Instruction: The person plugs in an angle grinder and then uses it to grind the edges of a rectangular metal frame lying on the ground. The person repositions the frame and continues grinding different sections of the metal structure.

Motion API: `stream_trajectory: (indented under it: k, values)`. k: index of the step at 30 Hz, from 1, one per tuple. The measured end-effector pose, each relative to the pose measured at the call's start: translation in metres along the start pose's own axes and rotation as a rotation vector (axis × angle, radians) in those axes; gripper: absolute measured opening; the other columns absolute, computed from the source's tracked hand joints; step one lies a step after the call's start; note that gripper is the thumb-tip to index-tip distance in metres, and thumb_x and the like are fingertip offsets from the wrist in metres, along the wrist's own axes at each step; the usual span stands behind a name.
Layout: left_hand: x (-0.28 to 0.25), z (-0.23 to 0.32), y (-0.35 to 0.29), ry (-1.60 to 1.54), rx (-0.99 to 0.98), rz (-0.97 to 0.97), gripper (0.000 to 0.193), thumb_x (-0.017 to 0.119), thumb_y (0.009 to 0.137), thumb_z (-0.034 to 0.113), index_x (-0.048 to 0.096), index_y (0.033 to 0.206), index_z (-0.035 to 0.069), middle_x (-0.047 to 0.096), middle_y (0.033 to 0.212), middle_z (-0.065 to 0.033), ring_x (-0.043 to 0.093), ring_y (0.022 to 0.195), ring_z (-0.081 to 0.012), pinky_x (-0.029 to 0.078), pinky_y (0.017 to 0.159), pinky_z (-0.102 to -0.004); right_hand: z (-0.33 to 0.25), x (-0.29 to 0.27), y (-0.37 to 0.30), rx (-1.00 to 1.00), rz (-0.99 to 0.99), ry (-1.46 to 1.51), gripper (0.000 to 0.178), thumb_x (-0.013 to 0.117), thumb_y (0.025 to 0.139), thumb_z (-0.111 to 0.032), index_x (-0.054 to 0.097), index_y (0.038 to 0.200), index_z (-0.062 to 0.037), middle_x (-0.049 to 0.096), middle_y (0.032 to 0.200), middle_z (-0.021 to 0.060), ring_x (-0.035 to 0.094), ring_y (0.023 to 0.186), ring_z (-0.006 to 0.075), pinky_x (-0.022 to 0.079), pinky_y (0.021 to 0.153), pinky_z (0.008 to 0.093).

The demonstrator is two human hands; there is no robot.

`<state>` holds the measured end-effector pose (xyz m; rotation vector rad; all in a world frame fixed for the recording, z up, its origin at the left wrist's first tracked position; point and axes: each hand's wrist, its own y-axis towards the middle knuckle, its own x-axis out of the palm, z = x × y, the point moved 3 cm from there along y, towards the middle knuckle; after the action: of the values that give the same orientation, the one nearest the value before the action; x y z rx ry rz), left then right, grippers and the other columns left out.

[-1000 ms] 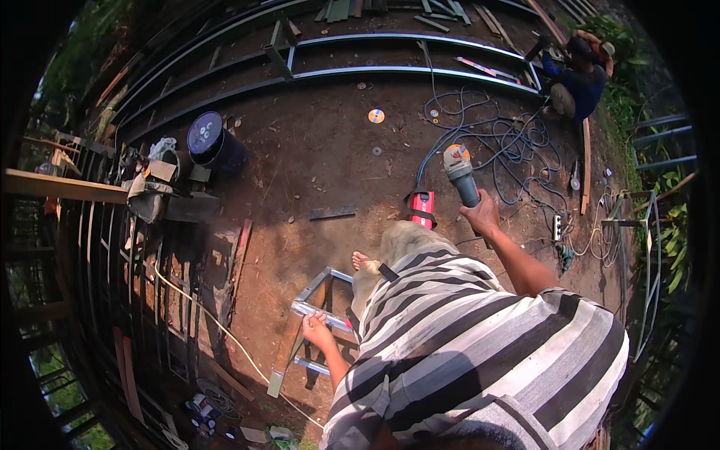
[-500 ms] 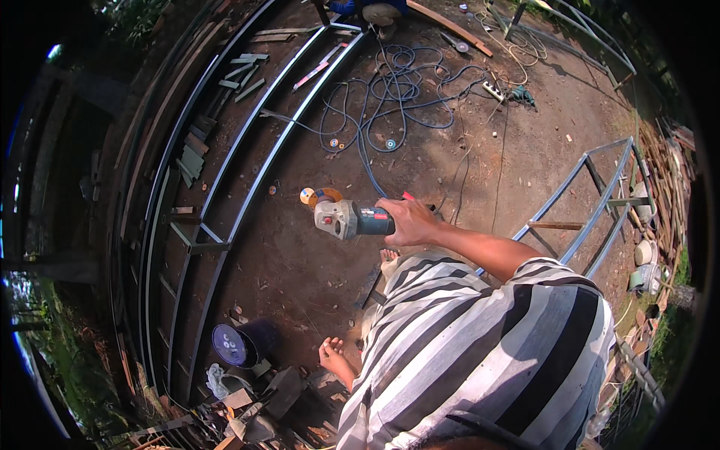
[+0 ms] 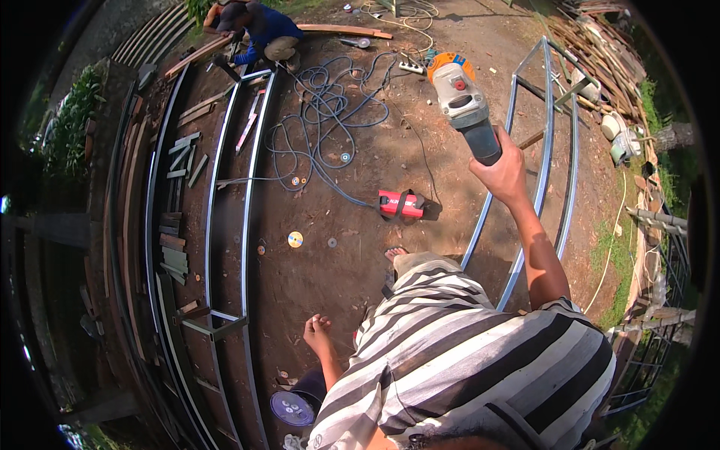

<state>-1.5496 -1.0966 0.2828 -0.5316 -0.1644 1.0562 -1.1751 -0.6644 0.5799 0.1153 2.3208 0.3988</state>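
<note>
1. Outdoor dirt yard (image 3: 352, 270), sunlit toward upper right, darker at left.
2. Right hand (image 3: 501, 171): wrapped around the body of an angle grinder (image 3: 466, 105). Tool is up at right of center, gearhead and orange disc (image 3: 453, 66) pointing away from the person.
3. Left hand (image 3: 317, 327): released, fingers half curled, low over the dirt, near a dark blue bucket with purplish lid (image 3: 292, 409).
4. Red box-shaped unit (image 3: 400, 204), black strap across it, on the ground between the grinder and the left steel frame (image 3: 245, 247). Blue cable (image 3: 322, 174) runs to it from a loose tangle.
5. Second steel frame (image 3: 550, 127) at right, partly behind the right forearm.
6. Loose disc (image 3: 295, 239) flat on the dirt just beside the left frame.
7. Co-worker (image 3: 264, 34) in blue, dark cap, squatting at that frame's far end.
</note>
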Motion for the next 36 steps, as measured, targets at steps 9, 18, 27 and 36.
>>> stream_trajectory:
  k: [9,18,27,36]
  values:
    - [-0.088,0.015,0.053,0.075,0.172,-0.238,0.025,0.054,0.105,0.021,0.067,0.110,0.000,0.073,0.091,-0.0121,0.070,0.076,-0.0161,0.054,0.068,-0.0269,-0.004,-0.200,-0.140,0.032,0.665,0.117,0.020,0.074,0.088,-0.014,0.071,0.098,0.0037,0.075,0.086,0.0099,0.068,0.073,0.0145,0.052,0.069,0.0269]
    - [-0.193,-0.058,0.060,0.251,0.026,-0.250,0.020,0.055,0.104,0.019,0.068,0.107,0.004,0.072,0.087,-0.0060,0.066,0.065,-0.0118,0.049,0.048,-0.0262,-0.016,-0.335,-0.281,-0.014,1.047,0.616,0.018,0.068,0.090,0.000,0.067,0.103,0.0127,0.070,0.098,0.0211,0.072,0.082,0.0276,0.062,0.074,0.0395]
    - [-0.143,-0.031,0.083,0.237,0.081,-0.383,0.022,0.055,0.103,0.017,0.068,0.101,-0.001,0.071,0.086,-0.0080,0.069,0.072,-0.0146,0.051,0.060,-0.0269,0.009,-0.347,-0.350,0.105,1.210,0.638,0.021,0.068,0.091,-0.003,0.066,0.103,0.0133,0.071,0.097,0.0189,0.072,0.087,0.0287,0.061,0.074,0.0391]
    - [0.020,0.009,0.092,0.414,0.138,-0.594,0.027,0.056,0.103,0.021,0.068,0.105,-0.003,0.073,0.089,-0.0117,0.071,0.076,-0.0189,0.055,0.068,-0.0295,0.075,-0.287,-0.304,0.249,1.109,0.395,0.023,0.070,0.088,-0.003,0.064,0.107,0.0070,0.069,0.094,0.0131,0.070,0.078,0.0220,0.057,0.070,0.0333]
